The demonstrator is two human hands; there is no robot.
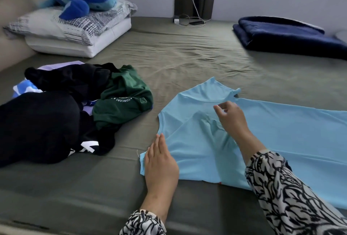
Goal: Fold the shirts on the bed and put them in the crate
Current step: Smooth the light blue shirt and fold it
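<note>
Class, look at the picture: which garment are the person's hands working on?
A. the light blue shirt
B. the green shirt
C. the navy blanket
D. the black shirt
A: the left hand lies flat on the light blue shirt, and the right hand is over it.

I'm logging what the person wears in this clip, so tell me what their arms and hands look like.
Both hands, the left hand and the right hand, are bare: no gloves, and no rings or watch that I can see. Each forearm is covered by a loose sleeve in a white fabric with a black, branching, brushstroke-like print that ends at the wrist.
</note>
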